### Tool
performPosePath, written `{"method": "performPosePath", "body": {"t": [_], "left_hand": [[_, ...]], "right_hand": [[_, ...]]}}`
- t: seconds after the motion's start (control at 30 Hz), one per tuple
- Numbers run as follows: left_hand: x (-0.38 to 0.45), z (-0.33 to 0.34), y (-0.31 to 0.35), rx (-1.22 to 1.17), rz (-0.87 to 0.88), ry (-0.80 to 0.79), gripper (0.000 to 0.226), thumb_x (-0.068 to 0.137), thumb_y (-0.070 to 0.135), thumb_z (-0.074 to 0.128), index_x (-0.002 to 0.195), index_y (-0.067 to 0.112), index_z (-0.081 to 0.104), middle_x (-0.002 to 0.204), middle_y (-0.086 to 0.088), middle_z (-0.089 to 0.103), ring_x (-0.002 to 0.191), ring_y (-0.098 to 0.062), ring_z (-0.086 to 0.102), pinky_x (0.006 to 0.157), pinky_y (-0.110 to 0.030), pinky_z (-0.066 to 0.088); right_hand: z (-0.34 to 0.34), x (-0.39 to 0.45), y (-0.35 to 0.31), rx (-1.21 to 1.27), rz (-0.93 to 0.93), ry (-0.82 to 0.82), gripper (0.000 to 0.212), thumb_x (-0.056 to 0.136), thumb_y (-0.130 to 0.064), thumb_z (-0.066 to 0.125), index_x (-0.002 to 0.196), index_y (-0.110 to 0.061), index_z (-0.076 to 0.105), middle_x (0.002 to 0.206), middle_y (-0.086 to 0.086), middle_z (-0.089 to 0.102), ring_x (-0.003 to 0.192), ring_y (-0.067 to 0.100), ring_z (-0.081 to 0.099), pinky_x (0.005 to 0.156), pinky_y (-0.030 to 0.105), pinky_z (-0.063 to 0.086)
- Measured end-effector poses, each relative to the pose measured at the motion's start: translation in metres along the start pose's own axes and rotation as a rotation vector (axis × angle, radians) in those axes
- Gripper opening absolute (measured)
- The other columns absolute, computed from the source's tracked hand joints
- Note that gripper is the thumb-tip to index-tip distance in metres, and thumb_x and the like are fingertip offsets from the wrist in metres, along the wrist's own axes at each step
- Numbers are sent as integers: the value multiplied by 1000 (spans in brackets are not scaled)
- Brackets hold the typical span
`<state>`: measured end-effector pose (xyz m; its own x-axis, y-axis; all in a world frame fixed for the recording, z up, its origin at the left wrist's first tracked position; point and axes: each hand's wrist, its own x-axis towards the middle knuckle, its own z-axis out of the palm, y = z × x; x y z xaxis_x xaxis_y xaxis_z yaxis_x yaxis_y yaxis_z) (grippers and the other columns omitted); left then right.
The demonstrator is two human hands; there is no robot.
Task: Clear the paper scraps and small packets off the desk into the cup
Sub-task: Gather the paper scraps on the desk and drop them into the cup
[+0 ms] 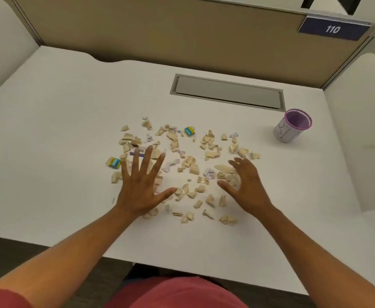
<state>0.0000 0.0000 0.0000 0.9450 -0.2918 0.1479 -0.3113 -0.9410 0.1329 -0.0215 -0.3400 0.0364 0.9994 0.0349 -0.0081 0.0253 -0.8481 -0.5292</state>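
Across the middle of the white desk (59, 112), tan and pale paper scraps (188, 162) are lying scattered in a loose patch. Left hand (143, 185) is lying flat over the patch's left part, fingers straight and spread wide, holding nothing. Right hand (247, 185) is sitting at the right part, fingers relaxed and slightly bent, gripping nothing. One blue-and-yellow packet (114, 162) is lying just left of the left hand; another packet (189, 131) is sitting toward the patch's upper edge. Purple-lined cup (292, 125) is standing upright at right of frame, well apart from the scraps.
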Motion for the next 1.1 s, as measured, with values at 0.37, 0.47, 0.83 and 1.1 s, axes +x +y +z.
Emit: {"method": "performPosePath", "body": {"t": [0.37, 0.47, 0.83, 1.1], "left_hand": [[-46, 37, 15, -30, -29, -138, 108, 83, 98, 34, 170, 39, 9, 180, -4, -2, 165, -41, -7, 121, -81, 9], [-37, 43, 34, -66, -13, -153, 104, 86, 96, 31, 170, 39, 6, 180, -3, -4, 165, -40, -8, 121, -81, 8], [-10, 42, 47, -199, 27, -43, 92, 97, 84, 28, 171, 33, 7, 180, -1, -3, 166, -30, -8, 128, -70, 3], [2, 38, 12, -185, -70, -140, 90, 98, 80, 24, 171, 29, 8, 180, -8, -1, 165, -36, -9, 131, -64, 0]], "right_hand": [[53, -72, 13, -187, 71, -51, 104, 83, -90, 35, 161, -37, -10, 171, -8, -16, 157, 21, -20, 127, 54, -2], [71, -61, -7, -197, 38, -19, 90, 94, -79, 28, 163, -33, -7, 172, -4, -13, 158, 23, -17, 128, 55, 3], [72, -19, -23, 26, -51, 65, 64, 106, -51, 36, 162, -26, 15, 172, -3, 11, 159, 15, 4, 130, 46, 11], [58, 13, -1, -196, 121, -23, 71, 106, -55, 27, 164, -18, 9, 173, 5, 2, 160, 27, -3, 128, 55, 3]]}}
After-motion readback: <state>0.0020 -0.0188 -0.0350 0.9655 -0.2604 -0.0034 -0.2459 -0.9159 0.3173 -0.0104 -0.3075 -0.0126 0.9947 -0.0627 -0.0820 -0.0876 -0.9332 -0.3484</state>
